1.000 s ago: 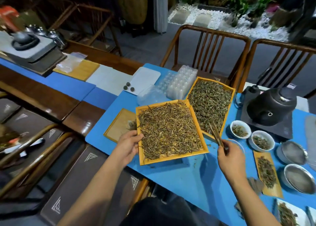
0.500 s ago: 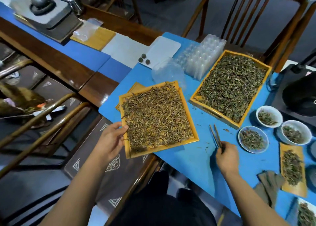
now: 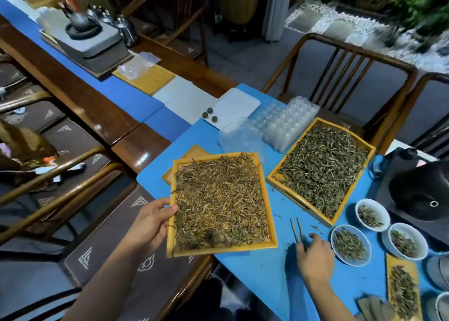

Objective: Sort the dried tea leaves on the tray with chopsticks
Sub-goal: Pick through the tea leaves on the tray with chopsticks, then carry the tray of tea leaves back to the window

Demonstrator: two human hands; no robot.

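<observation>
The left hand (image 3: pixel 151 224) is gripping the left edge of a yellow tray (image 3: pixel 264 244), thumb lying over the rim, with brownish dried tea leaves (image 3: pixel 221 199) spreading across it just right of that hand. The right hand (image 3: pixel 315 257) is resting on the blue table (image 3: pixel 262 284), pinching a pair of chopsticks (image 3: pixel 297 230) whose tips are pointing away from it. Beyond the right hand a second tray (image 3: pixel 274 174) is holding greener leaves, and just to its right three white bowls (image 3: pixel 336 249) are sitting.

Left hand (image 3: pixel 148 226) gripping tea tray (image 3: pixel 267 243), right hand (image 3: pixel 315 260) with chopsticks (image 3: pixel 297 232)
</observation>
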